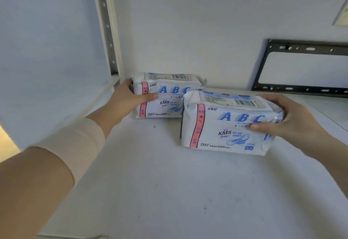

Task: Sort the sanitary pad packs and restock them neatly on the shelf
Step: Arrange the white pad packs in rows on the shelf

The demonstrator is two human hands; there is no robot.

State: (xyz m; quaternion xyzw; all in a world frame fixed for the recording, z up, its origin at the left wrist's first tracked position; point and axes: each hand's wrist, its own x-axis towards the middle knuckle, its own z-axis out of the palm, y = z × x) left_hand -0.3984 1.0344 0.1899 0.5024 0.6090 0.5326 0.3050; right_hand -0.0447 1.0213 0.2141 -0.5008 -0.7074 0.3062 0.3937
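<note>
- Holding the back pack [165, 97] with my left hand [126, 100]: the thumb lies across its printed front, and the other fingers curl round its left end, mostly hidden behind it.
- My right hand [288, 122] grips the front pack [222, 126] at its right end. The thumb presses on the front just below the blue letters, and the fingers wrap over the top and the right side.
- Both packs stand on the white shelf [150, 182], printed faces toward me, between my two hands.
- The front pack covers the lower right corner of the back pack. They seem to touch there, but I cannot tell for sure.
- The back pack is close to the rear wall, and just beyond my left fingertips is a perforated metal post [105, 24].
- Beyond my right fingers a black metal bracket [263, 65] is against the wall.
- A pale sleeve [75, 144] covers my left forearm up to the wrist.
</note>
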